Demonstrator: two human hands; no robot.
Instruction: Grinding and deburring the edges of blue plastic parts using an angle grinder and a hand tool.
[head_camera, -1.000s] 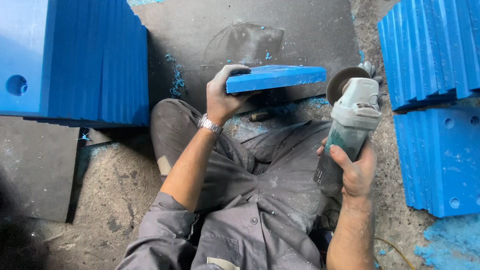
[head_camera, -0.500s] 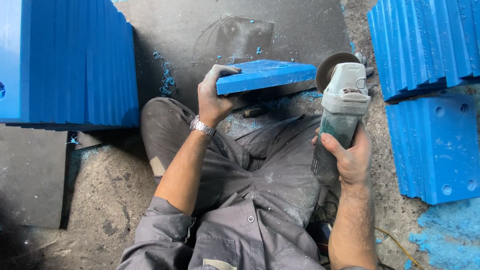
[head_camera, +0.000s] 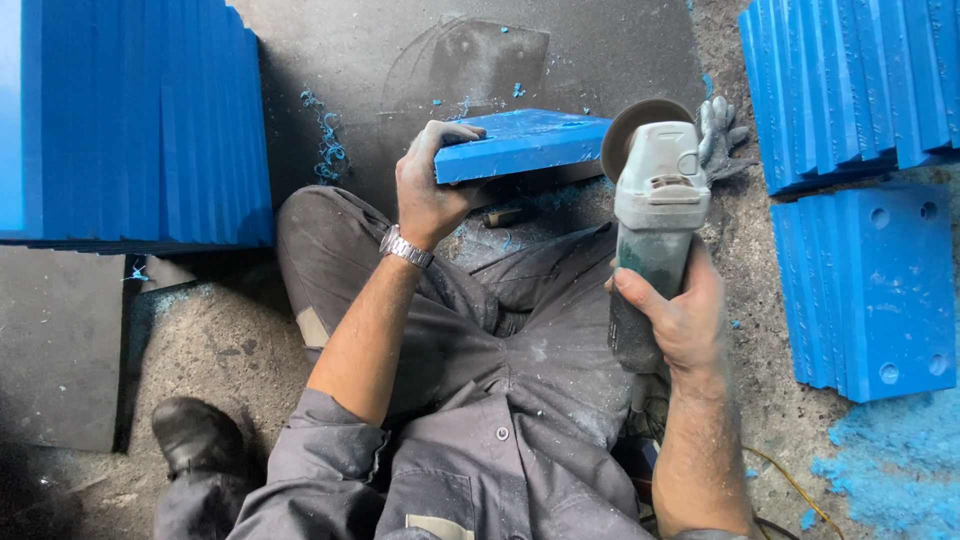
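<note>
Left hand (head_camera: 425, 195) clamped on near-left corner of blue slab (head_camera: 520, 143), fingers (head_camera: 455, 132) curled over its top. Right hand (head_camera: 680, 315) wrapped tight round angle grinder (head_camera: 655, 215); disc seemingly touching slab's right end.

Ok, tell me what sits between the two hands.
Head view: the blue plate held by the left hand, then the grinder gripped by the right hand; grey trousers below.
</note>
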